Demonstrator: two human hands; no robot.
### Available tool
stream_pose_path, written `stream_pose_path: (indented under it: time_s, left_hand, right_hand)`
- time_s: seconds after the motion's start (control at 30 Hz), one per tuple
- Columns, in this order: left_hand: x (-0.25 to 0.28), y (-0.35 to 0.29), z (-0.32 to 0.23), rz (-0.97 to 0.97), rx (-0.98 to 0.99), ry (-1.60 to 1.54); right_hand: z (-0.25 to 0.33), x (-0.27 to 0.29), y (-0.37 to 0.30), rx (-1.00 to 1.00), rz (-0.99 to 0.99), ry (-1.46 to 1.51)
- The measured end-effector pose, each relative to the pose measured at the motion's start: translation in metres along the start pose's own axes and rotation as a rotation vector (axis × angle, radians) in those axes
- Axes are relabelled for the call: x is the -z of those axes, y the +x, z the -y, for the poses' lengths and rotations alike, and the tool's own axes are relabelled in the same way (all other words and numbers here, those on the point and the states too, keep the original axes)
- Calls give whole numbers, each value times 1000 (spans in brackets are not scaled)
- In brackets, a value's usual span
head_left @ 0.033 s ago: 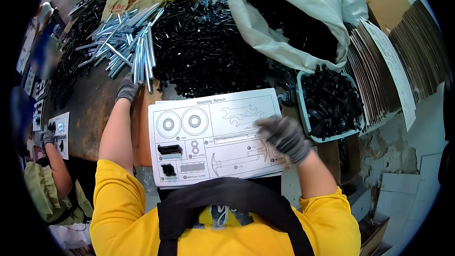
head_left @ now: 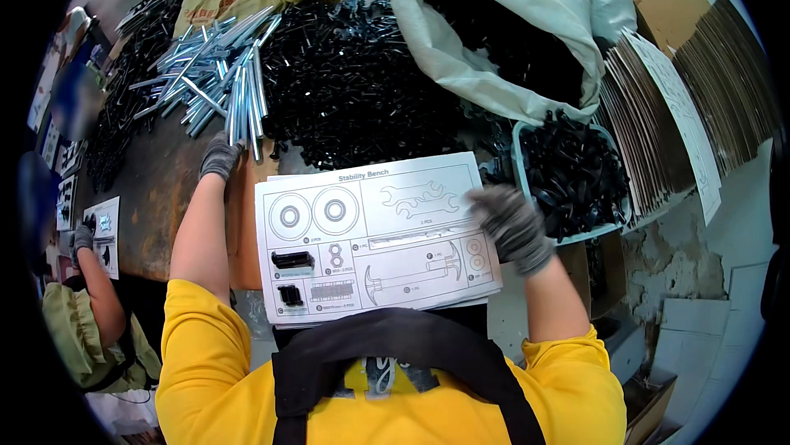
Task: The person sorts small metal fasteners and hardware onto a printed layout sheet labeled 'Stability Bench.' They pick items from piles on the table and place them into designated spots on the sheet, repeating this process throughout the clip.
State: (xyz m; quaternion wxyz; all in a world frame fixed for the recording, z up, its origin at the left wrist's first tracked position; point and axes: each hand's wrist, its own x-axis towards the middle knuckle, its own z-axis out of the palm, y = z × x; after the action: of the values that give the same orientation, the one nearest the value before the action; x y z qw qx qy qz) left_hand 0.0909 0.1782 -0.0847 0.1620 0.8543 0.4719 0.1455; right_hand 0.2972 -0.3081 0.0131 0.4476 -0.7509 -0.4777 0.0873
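Observation:
My left hand (head_left: 220, 158), in a grey glove, lies at the near ends of a loose pile of silvery metal tubes (head_left: 239, 103). Its fingers look stretched out and touch or nearly touch the tubes. My right hand (head_left: 517, 227), gloved too, is over the right edge of a stack of printed parts sheets (head_left: 329, 276); motion blurs its fingers. On the top sheet, which shows outline drawings of parts, a long black bundle of parts (head_left: 293, 260) and a small black bundle of parts (head_left: 290, 294) lie in their printed boxes at the left.
A wide heap of small black hardware (head_left: 362, 91) covers the table's middle. At the right stand a pale blue bin of black parts (head_left: 520, 173), an open white sack (head_left: 444, 74) and stacked cardboard sheets (head_left: 650, 132). At the left a co-worker's gloved hand (head_left: 82, 237) is over another sheet.
My right hand has moved rightward, from over the top sheet to its right edge, closer to the blue bin. My left hand stays at the tube ends.

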Motion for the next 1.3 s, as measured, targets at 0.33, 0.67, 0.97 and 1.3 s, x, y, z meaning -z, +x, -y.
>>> stream_pose_path:
  time_s: [0.33, 0.67, 0.97, 1.3]
  left_hand:
    - [20, -128, -99, 92, -214, -649]
    - [25, -218, -218, 520, -985, 166]
    - [26, -213, -196, 650, -852, 92]
    - [18, -216, -193, 596, -815, -43]
  right_hand:
    - [-28, 76, 10, -475, 315, -1199]
    - [-27, 82, 17, -383, 442, -1223]
    - [-41, 98, -15, -35, -314, -637]
    - [8, -9, -54, -167, 178, -28]
